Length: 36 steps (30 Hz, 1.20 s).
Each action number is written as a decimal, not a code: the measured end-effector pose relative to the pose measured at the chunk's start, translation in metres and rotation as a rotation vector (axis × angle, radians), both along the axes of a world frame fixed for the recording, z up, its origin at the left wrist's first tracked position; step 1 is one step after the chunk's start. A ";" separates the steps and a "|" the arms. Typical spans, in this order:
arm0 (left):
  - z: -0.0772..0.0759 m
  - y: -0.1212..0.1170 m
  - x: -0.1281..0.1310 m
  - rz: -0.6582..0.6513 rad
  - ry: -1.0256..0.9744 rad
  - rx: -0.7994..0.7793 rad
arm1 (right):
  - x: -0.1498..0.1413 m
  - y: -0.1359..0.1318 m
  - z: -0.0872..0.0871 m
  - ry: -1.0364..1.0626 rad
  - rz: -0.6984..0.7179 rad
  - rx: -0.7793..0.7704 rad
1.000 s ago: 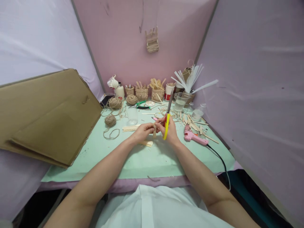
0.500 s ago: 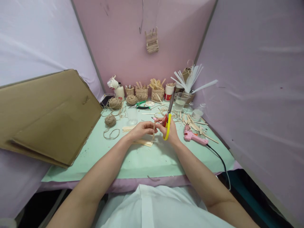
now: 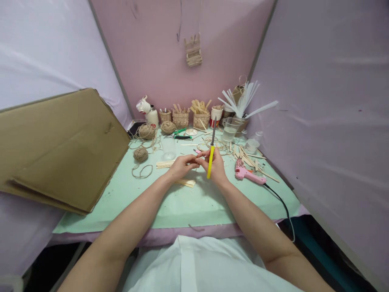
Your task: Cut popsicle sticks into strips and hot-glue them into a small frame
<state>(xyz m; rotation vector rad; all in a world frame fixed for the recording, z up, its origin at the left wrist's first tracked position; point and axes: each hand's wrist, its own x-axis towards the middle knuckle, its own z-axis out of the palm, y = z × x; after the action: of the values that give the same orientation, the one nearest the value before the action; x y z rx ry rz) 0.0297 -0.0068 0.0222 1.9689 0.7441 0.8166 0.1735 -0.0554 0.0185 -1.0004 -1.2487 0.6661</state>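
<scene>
Near the middle of the table my left hand (image 3: 181,167) and my right hand (image 3: 216,167) meet at the fingertips, thumbs and fingers pinched together. Between them is a thin wooden stick, now mostly hidden by the fingers. Hooked on my right hand is a pair of scissors (image 3: 211,156) with yellow handles, blades pointing up and away from me. Under and beside my left hand lie two small bundles of flat wooden sticks, one behind (image 3: 164,165) and one in front (image 3: 187,183). A clear plastic cup (image 3: 169,148) stands just behind my left hand.
A pink glue gun (image 3: 249,175) with its cord lies at right, by scattered wood pieces (image 3: 247,158). Twine balls (image 3: 140,154) and green-handled pliers (image 3: 182,137) lie left and back. Stick holders (image 3: 201,120) line the wall. Cardboard (image 3: 67,150) leans at left.
The scissors have turned in my right hand, so the handles look edge-on and the blades lean further left. The wooden stick, upright between my fingers before, is now mostly hidden.
</scene>
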 end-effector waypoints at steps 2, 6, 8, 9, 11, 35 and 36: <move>0.000 -0.001 0.000 -0.001 -0.013 -0.019 | 0.000 0.000 0.001 0.011 0.008 -0.007; -0.002 0.000 -0.001 -0.022 -0.026 -0.054 | -0.001 0.000 0.002 0.030 0.019 -0.013; -0.002 0.001 -0.002 -0.028 -0.012 -0.041 | -0.001 0.000 0.002 0.033 0.021 -0.015; -0.001 0.001 -0.002 -0.030 -0.002 -0.028 | -0.001 0.000 0.003 0.032 0.025 -0.016; 0.000 0.000 -0.002 -0.032 0.018 -0.005 | 0.000 -0.001 0.003 0.024 0.033 -0.013; -0.002 -0.011 0.008 0.021 -0.190 -0.114 | 0.001 0.002 0.006 0.115 0.005 0.036; -0.003 -0.014 0.012 0.050 -0.258 -0.155 | 0.001 0.002 0.007 0.133 -0.010 0.023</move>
<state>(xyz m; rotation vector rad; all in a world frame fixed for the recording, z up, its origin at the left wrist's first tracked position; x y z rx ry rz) 0.0414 -0.0210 0.0188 1.6747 0.6844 0.9904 0.1741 -0.0535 0.0250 -0.9278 -1.1316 0.6977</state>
